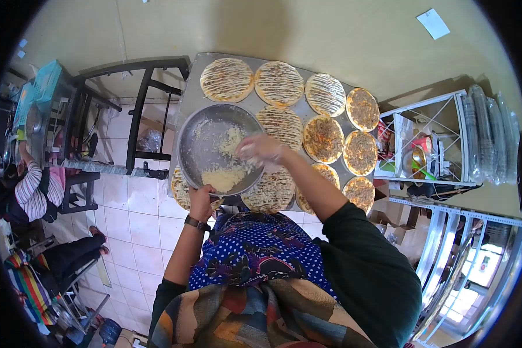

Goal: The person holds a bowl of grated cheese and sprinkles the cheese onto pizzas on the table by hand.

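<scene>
My left hand (pixel 201 202) grips the near rim of a wide round metal bowl (pixel 187 130), thumb over the edge. Pale grated cheese (pixel 223 178) lies in the bowl, heaped toward the near side, with loose shreds along the wall. Over the bowl's right edge, my right hand (pixel 262 149), in a clear plastic glove, has its fingers bunched around some shreds; motion blurs them slightly. Round pizzas cover the metal table (pixel 192 95): some, like the drizzled pizza (pixel 227 80), carry white lines, while others, like the brown-topped pizza (pixel 323 139), do not. The bowl partly hides one drizzled pizza (pixel 182 190).
A black metal frame (pixel 142 119) stands left of the table. On the right is a white wire rack (pixel 423 107) with packets and plastic-wrapped stacks (pixel 486 136). Two other people are at the left, one in a striped sleeve (pixel 29 188). The floor is tiled (pixel 136 203).
</scene>
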